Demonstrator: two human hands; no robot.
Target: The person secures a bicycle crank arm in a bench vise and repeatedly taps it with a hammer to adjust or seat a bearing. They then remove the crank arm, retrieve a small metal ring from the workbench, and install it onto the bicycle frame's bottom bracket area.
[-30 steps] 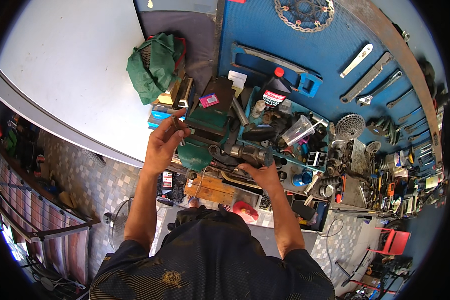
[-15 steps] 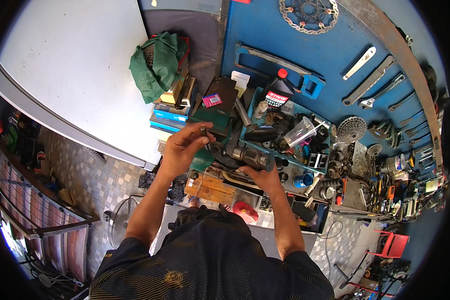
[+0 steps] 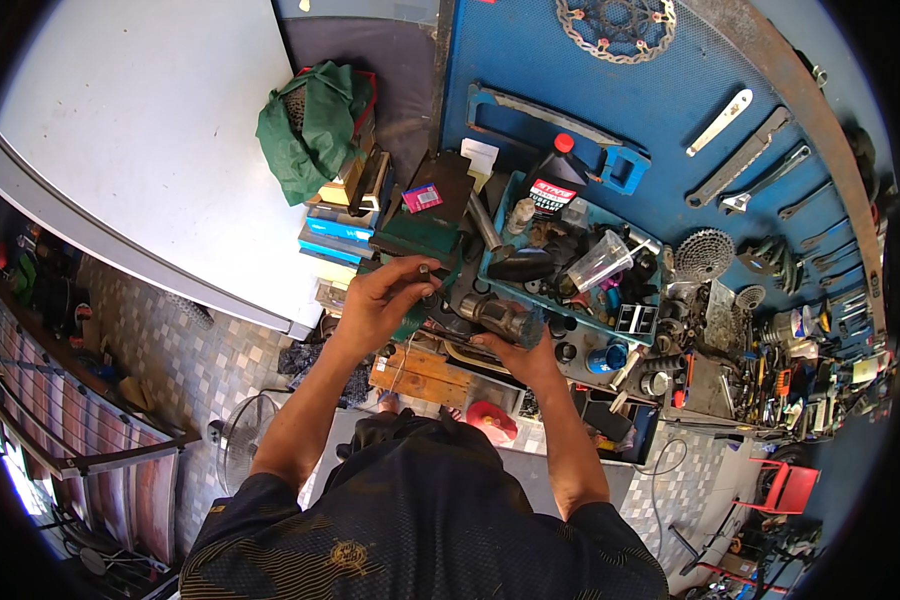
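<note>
Over the near edge of the bench my left hand (image 3: 375, 308) is closed, with thumb and forefinger pinching a small dark metal piece (image 3: 424, 270). To its right, my right hand (image 3: 525, 362) grips what looks like a hammer with a thick grey metal head (image 3: 500, 317). One end of that head faces the left hand. Most of the handle is hidden. Beneath and behind the left hand is a green metal tool body (image 3: 420, 236), perhaps a bench vise, partly covered by my fingers. A small pink packet (image 3: 422, 197) lies on top behind it.
A blue-green tray (image 3: 575, 312) holds a clear plastic cup (image 3: 600, 262), a black bottle with a red cap (image 3: 558, 175) and small parts. Boxes under a green cloth (image 3: 315, 135) stand at left. Wrenches (image 3: 740, 158) hang on the blue wall panel; a fan (image 3: 245, 440) stands on the floor.
My left hand has shifted slightly right and down, still pinching the small metal piece. The hammer head in my right hand has tilted and moved slightly.
</note>
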